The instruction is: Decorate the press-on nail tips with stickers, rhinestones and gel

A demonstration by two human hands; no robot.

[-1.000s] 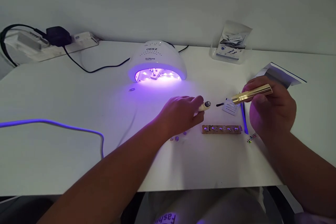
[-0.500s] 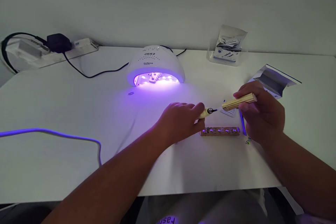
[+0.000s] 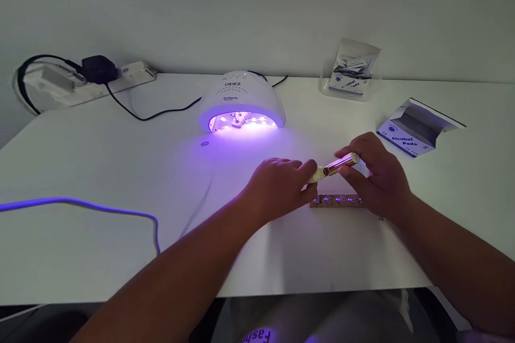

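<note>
My left hand [image 3: 284, 185] is closed around a pale cream nail polish bottle [image 3: 317, 174], tilted so that its neck points right. Between the thumb and fingers of my right hand [image 3: 378, 177] is the gold ribbed brush cap [image 3: 341, 164], its end meeting the bottle's neck; the brush itself is out of sight inside. Below both hands lies a narrow brown strip [image 3: 336, 205] with a row of shiny round pieces on it, its right end covered by my right hand. Beyond the hands, a white nail lamp [image 3: 241, 91] glows purple with a small object inside its opening.
An open alcohol pads box [image 3: 406, 139] stands to the right, and a clear tray of pad packets [image 3: 350, 77] is at the wall. A power strip [image 3: 139, 71] with a black plug sits back left. A purple-lit cable [image 3: 80, 204] crosses the left side.
My right hand has moved left and brought the brush cap onto the bottle's neck, so the brush no longer shows. My left hand keeps the bottle nearly in place.
</note>
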